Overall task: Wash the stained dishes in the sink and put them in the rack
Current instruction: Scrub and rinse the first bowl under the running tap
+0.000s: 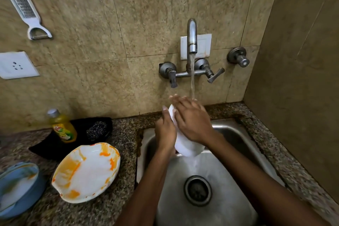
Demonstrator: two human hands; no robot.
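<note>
Two bare forearms come in from the bottom edge over the stainless steel sink (238,213), and the white dish (185,145) is up between the hands, tilted on edge under the stream from the wall-mounted chrome tap (191,36). The left hand (165,132) is wrapped around the dish's left rim, gripping it, while the right hand (192,121) lies flat and open across its face, fingers spread, looks like rubbing it down. To do this bit right, they'd probably want to keep turning the dish so the water hits every part, and hold that wet rim firmly since it's likely slippery. Still waiting on the granite counter (113,198): a white plate smeared with orange sauce (86,172) just left of the sink, and a blue dish (17,189) further left. A yellow dish soap bottle (63,126) and a dark steel scrubber (96,129) sit behind them. No rack in view, so nothing blocks the sink itself.
</note>
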